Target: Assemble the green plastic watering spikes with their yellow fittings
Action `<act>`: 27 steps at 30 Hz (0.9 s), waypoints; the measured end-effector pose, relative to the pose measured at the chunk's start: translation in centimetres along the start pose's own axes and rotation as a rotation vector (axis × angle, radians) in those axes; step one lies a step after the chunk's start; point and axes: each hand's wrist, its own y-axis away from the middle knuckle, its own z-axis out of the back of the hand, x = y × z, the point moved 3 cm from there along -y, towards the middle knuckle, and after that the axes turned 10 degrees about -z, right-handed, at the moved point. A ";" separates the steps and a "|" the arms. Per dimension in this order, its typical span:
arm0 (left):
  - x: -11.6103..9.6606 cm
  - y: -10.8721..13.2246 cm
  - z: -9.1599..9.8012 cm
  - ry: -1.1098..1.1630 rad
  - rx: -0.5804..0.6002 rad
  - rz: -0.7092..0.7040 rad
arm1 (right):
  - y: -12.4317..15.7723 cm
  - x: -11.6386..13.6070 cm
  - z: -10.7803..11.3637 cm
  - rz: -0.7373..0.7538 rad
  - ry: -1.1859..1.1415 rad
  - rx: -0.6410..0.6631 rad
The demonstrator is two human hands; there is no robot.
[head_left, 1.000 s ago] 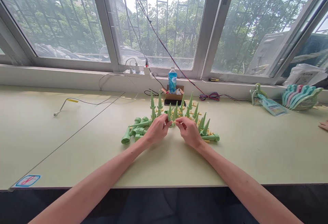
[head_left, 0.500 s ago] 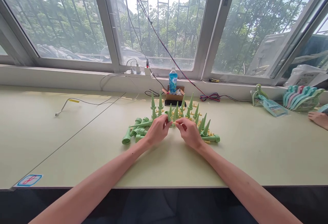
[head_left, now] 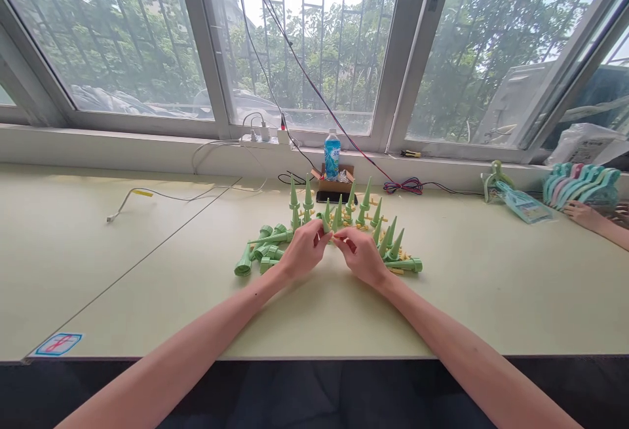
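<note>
My left hand (head_left: 305, 245) is closed around a green plastic watering spike (head_left: 325, 223), its tip pointing up between thumb and fingers. Close beside it, my right hand (head_left: 361, 252) pinches a small yellow valve piece against the side of that spike; the fingers hide most of the piece. Left of my hands lie several loose green spikes (head_left: 242, 265) with wide threaded caps. Beyond and to the right, more spikes (head_left: 366, 196) stand upright, many with yellow valves (head_left: 374, 202) sticking out sideways. Loose yellow pieces are scattered among those at the right.
A blue-labelled bottle (head_left: 332, 157) stands in a small cardboard box (head_left: 335, 185) behind the spikes, with a dark phone (head_left: 324, 198) before it. Cables (head_left: 403, 185) run along the back. Far right, another person's hand (head_left: 582, 213) touches a row of pastel hangers (head_left: 580, 183).
My right hand has shifted slightly left, bringing the yellow valve against the spike. My left hand stays nearly still. The other person's hand has moved left to the hangers.
</note>
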 end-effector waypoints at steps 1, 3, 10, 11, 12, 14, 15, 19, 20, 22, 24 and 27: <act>0.0 0.0 0.0 0.005 0.001 -0.002 | 0.0 0.0 0.0 -0.002 0.004 -0.004; 0.0 0.0 -0.1 0.012 -0.006 0.002 | 0.0 0.1 0.1 -0.011 0.010 -0.021; 0.5 -0.1 0.0 0.089 -0.042 0.083 | 0.0 0.2 0.6 -0.038 0.021 -0.098; 0.5 -0.1 0.0 0.103 -0.040 0.093 | 0.0 0.2 0.6 -0.038 0.022 -0.100; 0.5 -0.1 -0.1 0.115 -0.036 0.099 | 0.0 0.2 0.6 -0.038 0.023 -0.100; 0.3 0.0 -0.1 0.129 -0.029 0.107 | 0.0 0.2 0.6 -0.036 0.023 -0.097; 0.3 0.0 -0.1 0.133 -0.028 0.110 | 0.0 0.2 0.6 -0.035 0.022 -0.096; 0.2 0.0 -0.1 0.134 -0.023 0.111 | -0.1 0.3 0.6 -0.035 0.020 -0.097; 0.1 0.0 -0.1 0.133 -0.021 0.111 | -0.1 0.2 0.6 -0.034 0.021 -0.099; 0.1 0.1 -0.1 0.133 -0.019 0.115 | -0.1 0.2 0.6 -0.031 0.023 -0.102; 0.0 0.1 -0.1 0.135 -0.020 0.115 | -0.1 0.2 0.7 -0.027 0.023 -0.103; -0.1 0.1 -0.1 0.134 -0.025 0.104 | -0.1 0.2 0.7 -0.028 0.023 -0.098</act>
